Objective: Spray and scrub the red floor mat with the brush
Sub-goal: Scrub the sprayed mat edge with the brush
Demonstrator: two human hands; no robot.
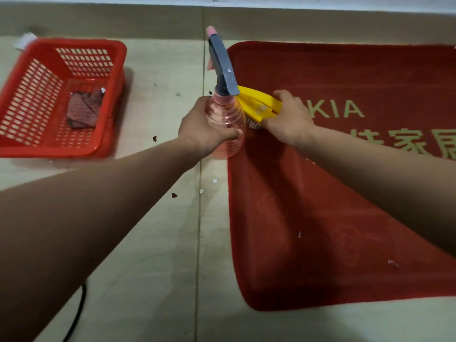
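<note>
Both hands are loaded. Left hand [204, 127]: fingers are wrapped round the belly of the pink spray bottle [225, 114], thumb on the near side; no finger is seen on the trigger. Right hand [290, 117]: fingers are curled over the back of the yellow brush [259, 101], bristles down.

Key relation: the brush's long axis runs from the right fingers up and left, straight toward the bottle. Brush tip and bottle neck overlap in view; contact cannot be confirmed. The bottle's grey spray head [222, 67] is aimed away from the person, roughly along the mat's left edge rather than across it.

The red floor mat [333, 206] lies under the right fingers and just right of the left fingers; the bottle sits over its left border. The right hand is judged nearer to the working area, so scrubbing is ready. Spraying likely needs the head swung rightward first.

Further out, left of the left fingers: a red basket [74, 44] holding a folded cloth [82, 108]. Small flecks [392, 264] are scattered on mat and floor [160, 218].
</note>
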